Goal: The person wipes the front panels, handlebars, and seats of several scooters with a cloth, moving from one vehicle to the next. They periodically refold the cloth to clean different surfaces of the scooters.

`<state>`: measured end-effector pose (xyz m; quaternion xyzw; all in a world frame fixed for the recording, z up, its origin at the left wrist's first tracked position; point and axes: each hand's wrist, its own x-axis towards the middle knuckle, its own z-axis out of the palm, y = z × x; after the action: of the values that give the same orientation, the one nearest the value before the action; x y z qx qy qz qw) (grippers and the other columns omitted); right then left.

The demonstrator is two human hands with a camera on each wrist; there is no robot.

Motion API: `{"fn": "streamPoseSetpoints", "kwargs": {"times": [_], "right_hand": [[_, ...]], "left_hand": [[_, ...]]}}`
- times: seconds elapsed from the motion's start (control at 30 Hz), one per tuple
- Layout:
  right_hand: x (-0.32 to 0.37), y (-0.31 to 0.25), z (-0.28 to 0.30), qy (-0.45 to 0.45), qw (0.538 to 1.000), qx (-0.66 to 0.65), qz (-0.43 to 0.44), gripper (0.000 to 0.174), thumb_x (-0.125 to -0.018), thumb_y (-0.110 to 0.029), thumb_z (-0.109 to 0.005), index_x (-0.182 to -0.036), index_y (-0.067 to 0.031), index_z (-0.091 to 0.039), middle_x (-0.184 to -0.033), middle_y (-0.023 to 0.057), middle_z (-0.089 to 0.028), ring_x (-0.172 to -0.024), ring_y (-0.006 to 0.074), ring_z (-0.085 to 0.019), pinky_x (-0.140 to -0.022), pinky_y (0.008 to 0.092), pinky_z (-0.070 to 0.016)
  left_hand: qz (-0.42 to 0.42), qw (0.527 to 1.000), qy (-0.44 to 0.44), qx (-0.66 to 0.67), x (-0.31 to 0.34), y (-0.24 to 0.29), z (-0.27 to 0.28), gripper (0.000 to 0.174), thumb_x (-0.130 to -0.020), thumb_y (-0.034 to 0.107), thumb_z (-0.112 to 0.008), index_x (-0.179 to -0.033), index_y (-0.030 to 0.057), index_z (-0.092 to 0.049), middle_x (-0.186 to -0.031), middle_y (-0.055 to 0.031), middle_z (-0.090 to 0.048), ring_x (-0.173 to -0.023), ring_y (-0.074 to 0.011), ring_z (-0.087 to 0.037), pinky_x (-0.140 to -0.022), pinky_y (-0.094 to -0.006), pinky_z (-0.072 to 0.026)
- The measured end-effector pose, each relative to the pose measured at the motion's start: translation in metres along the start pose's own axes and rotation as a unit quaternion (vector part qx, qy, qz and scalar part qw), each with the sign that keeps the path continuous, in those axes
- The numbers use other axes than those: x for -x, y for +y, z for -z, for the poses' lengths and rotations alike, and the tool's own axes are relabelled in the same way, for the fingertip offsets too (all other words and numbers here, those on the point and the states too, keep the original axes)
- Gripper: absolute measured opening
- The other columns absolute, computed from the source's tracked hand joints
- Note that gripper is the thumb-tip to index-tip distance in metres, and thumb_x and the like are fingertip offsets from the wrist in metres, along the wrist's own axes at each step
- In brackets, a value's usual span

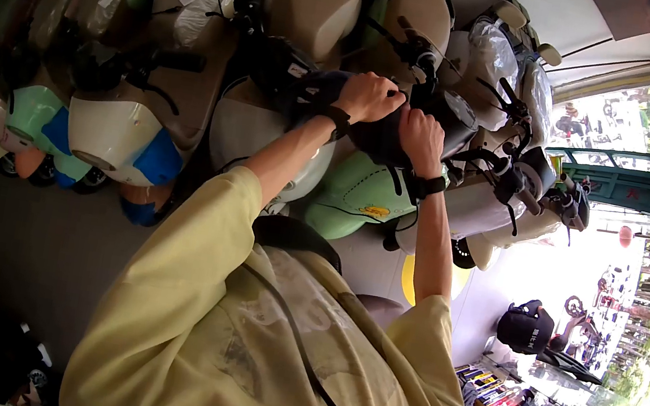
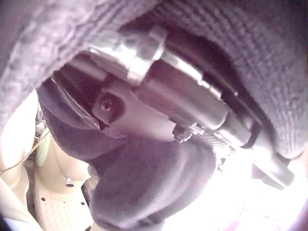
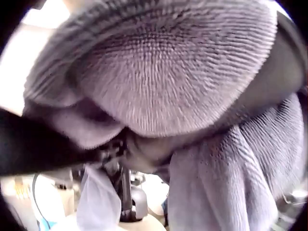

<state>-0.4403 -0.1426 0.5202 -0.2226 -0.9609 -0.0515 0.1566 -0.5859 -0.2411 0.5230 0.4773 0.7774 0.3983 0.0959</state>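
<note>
Both hands are together over the front of a pale green scooter (image 1: 364, 196). My left hand (image 1: 370, 98) has its fingers curled on a dark cloth (image 1: 377, 139). Close beside it, my right hand (image 1: 422, 139) grips the same cloth. Up close in the left wrist view, the ribbed cloth (image 2: 149, 187) drapes around a handlebar (image 2: 187, 98) with metal fittings. Folds of the cloth (image 3: 173, 82) fill most of the right wrist view, above dark scooter parts (image 3: 126, 192). The fingers are hidden in both wrist views.
Scooters are packed tightly on both sides, including a cream-and-blue one (image 1: 114, 136) at left. Handlebars (image 1: 508, 173) and brake levers jut out close on the right. Beyond the bright opening stands a green cart (image 1: 617, 185). A dark bag-like object (image 1: 526, 327) is at lower right.
</note>
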Motion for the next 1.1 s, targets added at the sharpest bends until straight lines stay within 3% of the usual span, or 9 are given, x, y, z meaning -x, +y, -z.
{"fn": "streamPoseSetpoints", "kwargs": {"times": [0.17,0.27,0.3,0.5,0.63,0.73,0.83,0.93,1.1], "right_hand": [[-0.01,0.014,-0.008,0.022,0.994,0.011,0.11,0.036,-0.1,-0.024,-0.05,-0.073,-0.0023,-0.062,-0.07,0.0155,-0.066,-0.06,0.0345,-0.065,-0.056,0.0459,-0.0536],[0.003,-0.027,0.018,0.026,0.996,0.008,-0.088,0.033,-0.102,-0.023,-0.049,-0.079,-0.0039,-0.063,-0.07,0.0147,-0.063,-0.061,0.0365,-0.063,-0.056,0.0466,-0.0508],[0.006,-0.032,0.015,0.124,0.99,-0.019,-0.066,0.039,-0.102,-0.025,-0.05,-0.071,-0.005,-0.063,-0.066,0.0142,-0.062,-0.057,0.037,-0.062,-0.055,0.0464,-0.0495],[-0.001,-0.014,0.018,0.028,0.999,0.011,-0.017,0.035,-0.099,-0.023,-0.052,-0.071,-0.0048,-0.063,-0.069,0.014,-0.066,-0.059,0.0328,-0.064,-0.056,0.0439,-0.053],[-0.018,0.031,-0.034,-0.046,0.993,-0.03,0.109,0.037,-0.1,-0.025,-0.05,-0.074,-0.0016,-0.065,-0.073,0.0143,-0.067,-0.066,0.0353,-0.067,-0.059,0.0456,-0.0552],[-0.011,0.019,-0.016,0.023,0.991,-0.005,0.128,0.036,-0.1,-0.024,-0.051,-0.076,-0.002,-0.065,-0.071,0.0152,-0.067,-0.064,0.0351,-0.066,-0.058,0.0451,-0.0539],[-0.004,-0.025,0.021,0.024,0.997,0.009,-0.073,0.035,-0.1,-0.023,-0.051,-0.075,-0.0029,-0.065,-0.064,0.0145,-0.064,-0.058,0.0347,-0.064,-0.056,0.0446,-0.052],[0.0,-0.027,0.017,0.12,0.992,-0.031,-0.027,0.037,-0.1,-0.024,-0.052,-0.071,-0.0035,-0.064,-0.059,0.0141,-0.062,-0.054,0.035,-0.062,-0.052,0.0446,-0.0501],[-0.004,-0.012,0.016,0.024,1.0,-0.008,-0.008,0.035,-0.099,-0.023,-0.052,-0.074,-0.0033,-0.065,-0.062,0.0159,-0.064,-0.058,0.0354,-0.065,-0.056,0.0442,-0.0532]], "left_hand": [[0.007,1.0,-0.012,-0.001,-0.002,0.001,-0.001,0.034,-0.087,0.038,-0.056,-0.093,0.0133,-0.078,-0.089,-0.0196,-0.072,-0.084,-0.04,-0.07,-0.078,-0.0471,-0.0566],[0.008,1.0,-0.008,-0.004,-0.003,-0.001,-0.002,0.034,-0.087,0.038,-0.056,-0.094,0.0134,-0.078,-0.089,-0.0192,-0.072,-0.085,-0.0396,-0.07,-0.078,-0.0466,-0.0566],[0.005,1.0,-0.005,-0.007,-0.003,-0.002,-0.001,0.034,-0.087,0.038,-0.056,-0.094,0.0134,-0.078,-0.089,-0.019,-0.072,-0.085,-0.0394,-0.07,-0.078,-0.0464,-0.0566],[0.009,1.0,-0.009,-0.002,-0.003,-0.003,-0.002,0.034,-0.088,0.039,-0.056,-0.095,0.0136,-0.078,-0.089,-0.0194,-0.072,-0.086,-0.0398,-0.069,-0.079,-0.0468,-0.0563],[0.017,1.0,0.001,-0.003,-0.002,-0.002,-0.003,0.034,-0.088,0.04,-0.056,-0.094,0.014,-0.078,-0.089,-0.0198,-0.071,-0.085,-0.0405,-0.069,-0.078,-0.0473,-0.0561],[0.016,1.0,0.0,0.0,-0.003,-0.001,-0.002,0.034,-0.088,0.04,-0.056,-0.093,0.0139,-0.078,-0.089,-0.02,-0.071,-0.085,-0.0408,-0.069,-0.078,-0.0475,-0.0561],[0.021,1.0,-0.01,0.004,-0.002,0.001,0.001,0.035,-0.088,0.04,-0.056,-0.094,0.0134,-0.077,-0.088,-0.02,-0.071,-0.085,-0.0408,-0.069,-0.078,-0.0475,-0.056],[0.018,1.0,-0.003,0.005,-0.003,-0.002,-0.001,0.035,-0.088,0.04,-0.056,-0.094,0.0129,-0.077,-0.088,-0.0198,-0.071,-0.085,-0.0405,-0.069,-0.077,-0.0475,-0.0559],[0.009,1.0,0.0,0.01,-0.002,-0.002,-0.002,0.035,-0.089,0.039,-0.056,-0.095,0.0127,-0.077,-0.088,-0.0194,-0.072,-0.086,-0.0397,-0.069,-0.076,-0.0473,-0.0557]]}}
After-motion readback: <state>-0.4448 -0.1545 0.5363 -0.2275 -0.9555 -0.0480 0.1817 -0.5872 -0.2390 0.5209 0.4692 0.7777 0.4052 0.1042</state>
